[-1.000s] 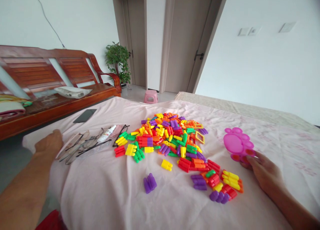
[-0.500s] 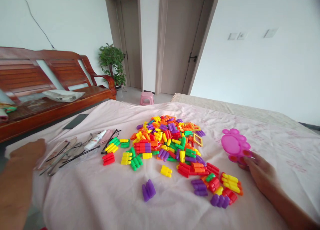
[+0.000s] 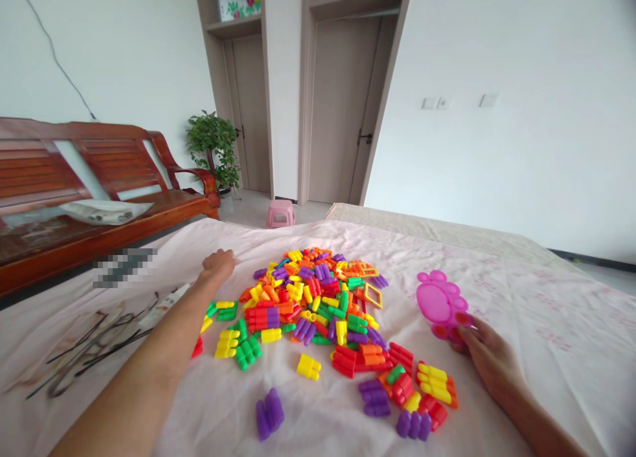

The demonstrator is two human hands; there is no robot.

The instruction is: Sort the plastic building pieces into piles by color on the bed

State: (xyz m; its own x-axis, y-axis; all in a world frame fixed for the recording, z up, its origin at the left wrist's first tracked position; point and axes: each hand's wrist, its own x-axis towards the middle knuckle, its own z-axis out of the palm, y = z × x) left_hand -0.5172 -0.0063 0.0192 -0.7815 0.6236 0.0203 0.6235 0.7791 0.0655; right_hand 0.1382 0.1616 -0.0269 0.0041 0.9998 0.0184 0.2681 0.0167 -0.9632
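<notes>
My right hand (image 3: 489,357) grips a bright pink paw-shaped plastic piece (image 3: 436,301) by its lower edge, thumb on top, over the cloth at the right. Reddish spots mark its lobes near the thumb. My left arm stretches across the cloth, and my left hand (image 3: 218,263) is just left of the far part of a heap of plastic building blocks (image 3: 308,291). Its fingers look curled; anything inside them is hidden. Loose purple blocks (image 3: 269,414), a yellow block (image 3: 309,366) and a small cluster of mixed blocks (image 3: 402,391) lie nearer me.
Eyeglasses (image 3: 94,341) and a white tube (image 3: 169,301) lie left, partly behind my left forearm. A blurred dark flat object (image 3: 124,268) is farther back. Beyond the pale cloth (image 3: 209,417) stand a wooden bench (image 3: 114,172), a potted plant (image 3: 213,146) and a pink stool (image 3: 281,213).
My left hand has swung from the left edge forward and right to beside the heap. The right hand keeps hold of the paw-shaped piece. The view has tilted up and shifted right.
</notes>
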